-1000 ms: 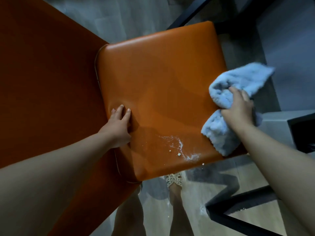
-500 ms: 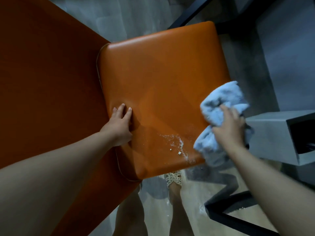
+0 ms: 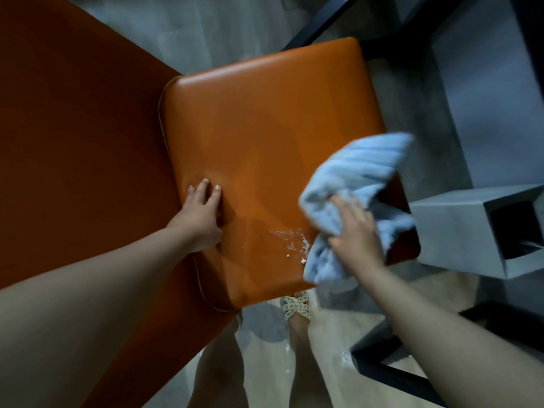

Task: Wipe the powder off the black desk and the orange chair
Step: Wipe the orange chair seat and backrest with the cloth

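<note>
The orange chair seat [image 3: 265, 125] fills the middle of the view, with its backrest [image 3: 73, 142] running off to the left. White powder [image 3: 290, 240] lies scattered near the seat's front right part. My right hand [image 3: 354, 234] grips a bunched light blue cloth [image 3: 359, 172] and presses it on the seat just right of the powder. My left hand [image 3: 203, 213] rests with straight fingers on the seat's left edge, by the backrest seam.
A grey box-like block [image 3: 459, 228] stands right of the seat. Black frame bars [image 3: 379, 369] run along the floor at lower right and behind the seat at the top. My sandalled foot [image 3: 295, 307] stands below the seat's front edge, with powder specks on the floor nearby.
My right hand has swept the cloth leftward from the seat's right edge onto the seat, up against the powder. My left hand has stayed in place.
</note>
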Tool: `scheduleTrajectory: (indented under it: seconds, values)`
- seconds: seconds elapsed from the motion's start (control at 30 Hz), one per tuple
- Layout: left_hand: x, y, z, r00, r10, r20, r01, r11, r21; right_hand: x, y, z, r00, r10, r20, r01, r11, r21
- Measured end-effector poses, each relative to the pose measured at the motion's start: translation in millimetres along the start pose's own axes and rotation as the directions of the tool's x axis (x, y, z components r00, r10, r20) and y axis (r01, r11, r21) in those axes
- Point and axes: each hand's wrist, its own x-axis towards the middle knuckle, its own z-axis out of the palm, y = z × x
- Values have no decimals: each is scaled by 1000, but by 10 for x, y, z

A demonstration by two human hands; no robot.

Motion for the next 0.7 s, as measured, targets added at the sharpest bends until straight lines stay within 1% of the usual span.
scheduleTrajectory:
  seconds: [0.03,0.07,0.1,0.13,0.17,0.23,0.3,0.37,0.43,0.5,0.53,0.57,0.6,0.63,0.67,0.7]
  values:
    - [-1,8,-11,1000,1,7,-1,1000,-1,-79,-27,-3,996,-89,12,88,995,43]
    - [-3,17,-18,1000,1,11,-1,1000,-2,-71,-59,-74,990,-133,-41,136,988,80]
    - [-2,18,-20,1000,0,10,0,1000,-3,36,-63,-177,983,-123,-139,137,986,93]
    - [-1,13,-17,1000,-1,3,1,1000,-5,192,-55,-290,970,-60,-238,85,992,95]
    - [-1,8,-9,1000,-1,-6,1,1000,-6,393,-9,-384,958,33,-284,-5,995,97]
    - [2,3,14,1000,1,-22,-1,1000,-6,743,156,-517,942,219,-254,-199,975,102]
    - [-1,14,26,1000,-2,-25,2,1000,-13,775,281,-506,913,360,-189,-339,931,136]
    - [-5,16,28,1000,-2,-28,1,1000,-21,483,369,-403,892,421,-162,-400,905,145]
    - [-11,18,28,1000,-2,-28,1,1000,-27,98,515,-319,855,481,-191,-463,876,136]
    - [-13,21,18,1000,3,-29,-4,999,-43,-149,678,-313,786,565,-250,-534,825,185]
    - [-16,13,11,1000,8,-30,-10,998,-56,-154,726,-354,751,592,-292,-551,806,218]
    - [-22,-2,6,999,14,-33,-16,997,-75,-98,748,-411,730,590,-343,-545,807,227]
    - [-30,-23,5,999,20,-41,-24,995,-96,-7,731,-469,737,552,-390,-509,833,216]
    - [-42,-48,10,998,27,-58,-33,993,-113,111,677,-497,768,496,-406,-458,868,193]
    - [-54,-68,22,996,33,-85,-44,991,-128,217,571,-493,818,432,-380,-407,901,148]
    - [-66,-84,40,992,33,-120,-51,988,-145,284,425,-457,868,377,-323,-367,925,94]
